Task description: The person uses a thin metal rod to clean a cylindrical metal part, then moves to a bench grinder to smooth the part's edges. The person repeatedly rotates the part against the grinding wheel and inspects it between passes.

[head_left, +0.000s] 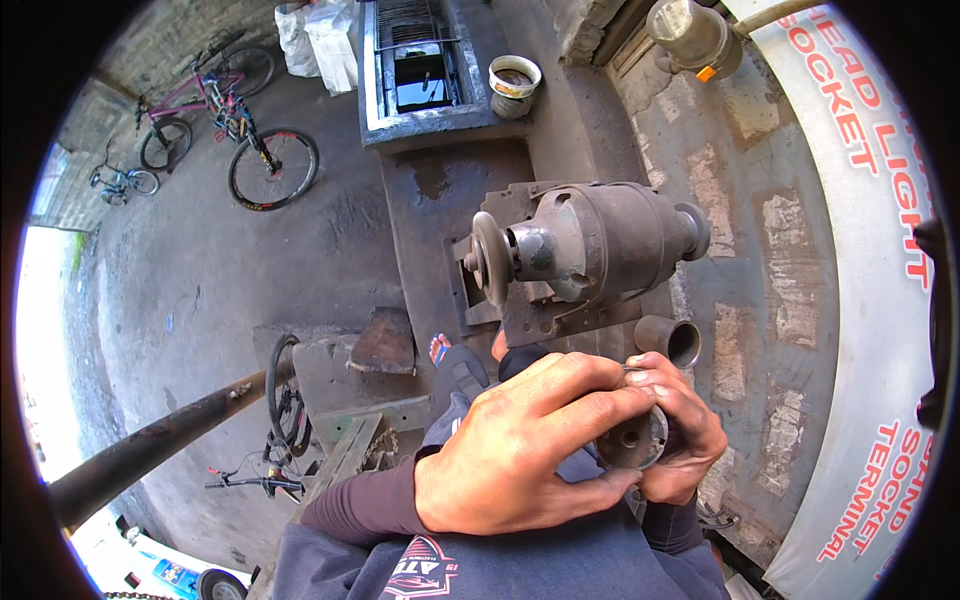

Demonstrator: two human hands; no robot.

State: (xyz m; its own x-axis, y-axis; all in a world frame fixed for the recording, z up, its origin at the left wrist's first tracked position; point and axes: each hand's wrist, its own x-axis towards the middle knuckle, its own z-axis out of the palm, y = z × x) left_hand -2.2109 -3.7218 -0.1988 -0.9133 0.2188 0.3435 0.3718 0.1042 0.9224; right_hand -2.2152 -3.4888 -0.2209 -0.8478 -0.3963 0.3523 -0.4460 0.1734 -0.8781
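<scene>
Close to my body, my left hand (530,440) and my right hand (688,432) are both closed around a round metal part (632,442). Its dull grey face has a raised rim and a small dark hole at the centre. The left fingers reach over the top, and the left thumb presses the lower edge. My right fingers wrap its right side; the far side is hidden. Just beyond stands a bench grinder (625,245) with a round wheel (490,260) at its left end. A hollow metal cylinder (668,343) is beside the grinder's base, near my right hand.
Several bicycles (273,168) stand on the concrete floor at the far left. A white bucket (514,78) is beside a blue-framed opening (378,125). One thick pole (165,445) crosses the left side. A printed banner (850,330) hangs along the right.
</scene>
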